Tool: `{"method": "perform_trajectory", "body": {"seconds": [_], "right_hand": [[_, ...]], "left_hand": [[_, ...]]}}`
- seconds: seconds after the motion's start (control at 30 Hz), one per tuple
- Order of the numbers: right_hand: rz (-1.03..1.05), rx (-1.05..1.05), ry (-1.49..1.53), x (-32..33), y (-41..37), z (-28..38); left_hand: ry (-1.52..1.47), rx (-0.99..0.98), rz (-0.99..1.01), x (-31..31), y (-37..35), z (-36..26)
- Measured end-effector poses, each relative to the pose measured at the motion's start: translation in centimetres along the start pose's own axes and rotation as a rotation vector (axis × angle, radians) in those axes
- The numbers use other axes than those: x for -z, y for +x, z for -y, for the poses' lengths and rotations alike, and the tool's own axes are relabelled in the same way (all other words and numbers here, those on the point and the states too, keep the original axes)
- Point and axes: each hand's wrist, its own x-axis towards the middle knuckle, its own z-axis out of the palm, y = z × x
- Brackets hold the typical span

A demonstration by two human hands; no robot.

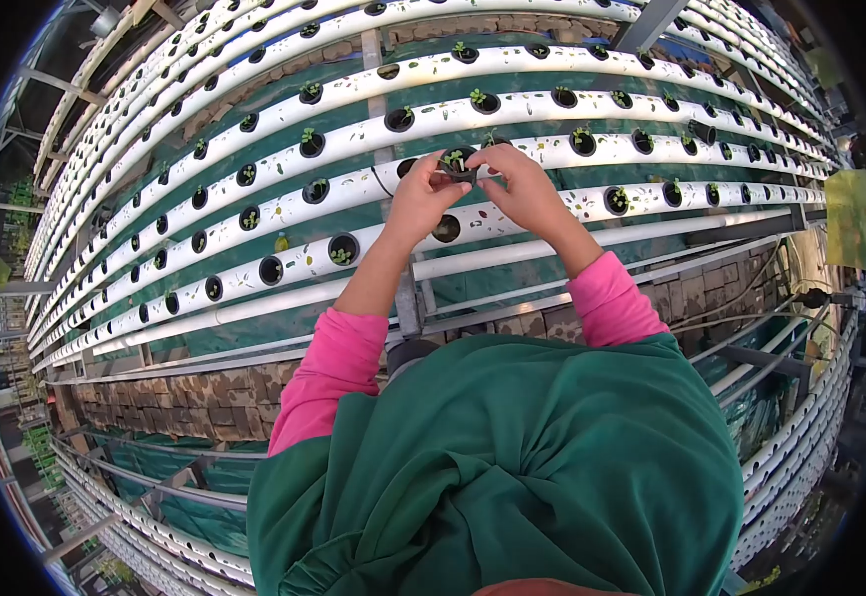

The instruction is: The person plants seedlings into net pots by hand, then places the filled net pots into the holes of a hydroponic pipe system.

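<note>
A small black plant pot (461, 176) with a green seedling (456, 159) growing from its top is held above the white pipes, between my two hands. My left hand (421, 202) grips the pot from the left, thumb and fingers closed on its side. From the right, my right hand (527, 194) has its fingertips closed at the pot's rim and side, close to the leaves. Just below the hands, a white pipe (502, 212) shows an open round hole (447, 228). Another hole (406, 167) is partly hidden behind my left hand.
Several parallel white pipes (254, 214) with round holes hold black pots of seedlings. Loose leaf bits lie on them. A pot (701, 131) stands tilted on a pipe at right. Green sheeting (492, 283), a metal frame post (408, 303) and a brick floor (204, 397) lie below.
</note>
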Motion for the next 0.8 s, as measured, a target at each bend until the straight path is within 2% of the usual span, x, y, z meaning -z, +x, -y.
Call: {"method": "perform_trajectory", "body": {"seconds": [0.07, 0.13, 0.23, 0.37, 0.53, 0.6, 0.67, 0.73, 0.8], "right_hand": [[0.109, 0.058, -0.177, 2.0, -0.9, -1.2], [0.092, 0.030, -0.195, 4.0, -2.0, -0.9], [0.165, -0.103, -0.275, 6.7, -4.0, -1.7], [0.167, -0.069, -0.406, 7.7, -6.3, -4.2], [0.118, -0.070, -0.407, 6.8, -7.4, -4.9], [0.036, 0.045, -0.460, 6.5, -7.7, -5.6], [0.047, 0.068, -0.496, 6.9, -7.6, -5.8], [0.112, -0.036, -0.502, 7.5, -6.5, -4.5], [0.056, -0.008, -0.490, 7.3, -5.3, -3.6]], "left_hand": [[0.085, -0.027, 0.070, -1.8, 0.5, 1.5], [0.130, 0.022, 0.154, -3.9, -0.1, -0.3], [0.171, -0.016, 0.274, -6.3, 0.4, 0.8], [0.238, -0.065, 0.289, -8.2, 0.8, 2.7], [0.374, -0.103, 0.296, -8.3, 1.0, 2.7], [0.400, -0.095, 0.305, -8.2, 0.8, 2.6], [0.431, -0.114, 0.297, -7.9, 0.5, 2.4], [0.451, -0.115, 0.265, -7.3, 0.1, 1.9], [0.469, -0.114, 0.231, -6.5, 0.0, 1.6]]}}
